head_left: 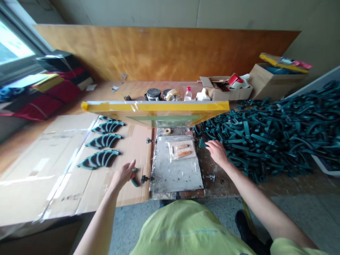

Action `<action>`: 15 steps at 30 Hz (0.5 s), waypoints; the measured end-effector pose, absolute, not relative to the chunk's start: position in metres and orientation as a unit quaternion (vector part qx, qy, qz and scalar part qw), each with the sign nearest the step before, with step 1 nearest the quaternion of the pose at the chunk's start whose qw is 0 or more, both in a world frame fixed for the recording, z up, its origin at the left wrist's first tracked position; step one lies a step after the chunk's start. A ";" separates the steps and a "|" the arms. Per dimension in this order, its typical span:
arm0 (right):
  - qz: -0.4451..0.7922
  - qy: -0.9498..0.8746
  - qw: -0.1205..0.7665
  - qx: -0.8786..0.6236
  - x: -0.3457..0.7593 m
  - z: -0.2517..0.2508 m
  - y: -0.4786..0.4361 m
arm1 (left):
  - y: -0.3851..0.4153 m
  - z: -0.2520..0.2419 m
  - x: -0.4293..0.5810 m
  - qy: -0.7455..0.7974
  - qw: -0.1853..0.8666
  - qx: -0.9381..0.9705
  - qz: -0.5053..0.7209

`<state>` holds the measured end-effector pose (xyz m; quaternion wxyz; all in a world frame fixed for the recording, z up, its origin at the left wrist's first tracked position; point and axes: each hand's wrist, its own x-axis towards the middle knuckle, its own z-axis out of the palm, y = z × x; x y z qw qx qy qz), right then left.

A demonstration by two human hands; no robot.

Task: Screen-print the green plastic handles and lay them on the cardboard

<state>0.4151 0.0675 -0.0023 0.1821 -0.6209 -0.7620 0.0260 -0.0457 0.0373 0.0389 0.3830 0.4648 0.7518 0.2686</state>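
Head view: the left hand (122, 174) pinches a curved green plastic strip (134, 182) just left of the metal plate (175, 170); the right hand (217, 152), spread, nears the heap (265, 138) right of the plate. Strips look light, fairly stiff; hold mid-curve.

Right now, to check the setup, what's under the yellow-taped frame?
A small tan ring on a metal plate shows beneath the raised frame; whatever lies directly behind its lower edge is covered.
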 end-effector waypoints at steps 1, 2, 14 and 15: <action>0.050 -0.793 0.198 -0.573 0.392 -0.001 0.075 | 0.049 0.058 -0.035 0.736 0.385 0.476 0.288; 0.069 -0.818 0.206 -0.532 0.370 0.001 0.081 | 0.061 0.078 -0.024 0.702 0.384 0.483 0.355; 0.017 -0.863 0.140 -0.486 0.299 0.010 0.081 | 0.097 0.163 0.026 0.527 0.387 0.443 0.613; 0.005 -0.850 0.155 -0.503 0.307 0.015 0.081 | 0.087 0.157 0.022 0.536 0.386 0.438 0.610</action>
